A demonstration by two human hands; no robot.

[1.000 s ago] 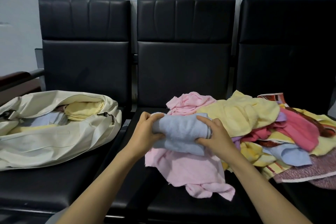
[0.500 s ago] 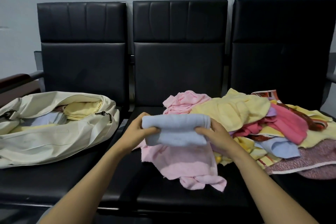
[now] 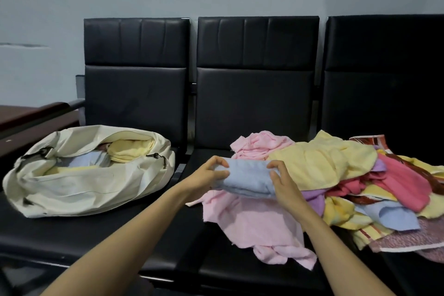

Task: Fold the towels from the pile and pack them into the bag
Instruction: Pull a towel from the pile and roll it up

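**Folded blue towel held over the middle seat, bag open on the left**

- Left hand (image 3: pixel 210 175): fingers and thumb curled round the left end of the folded light-blue terry towel (image 3: pixel 247 179); firm grip.
- Right hand (image 3: pixel 283 185): thumb on top, fingers wrapped under the right end of the same towel; also gripping.
- Light-blue towel: compact, folded into a thick oblong, held level between both hands just above a loose pale-pink towel (image 3: pixel 259 221) that spreads over the front edge of the middle seat.
- Pile of unfolded towels (image 3: pixel 384 190): right of the hands, across the middle and right seats. A large pale-yellow towel (image 3: pixel 322 163) lies on top; pink, purple, blue and patterned pieces lie under and beside it.
- Cream canvas bag (image 3: pixel 84 190): lies on the left seat, well apart from the hands, zip mouth open upward. Inside, a folded yellow towel (image 3: pixel 131 151) and a pale-blue one (image 3: pixel 89 162) show.
- Black padded three-seat bench (image 3: pixel 134 103) carries everything; grey wall behind.
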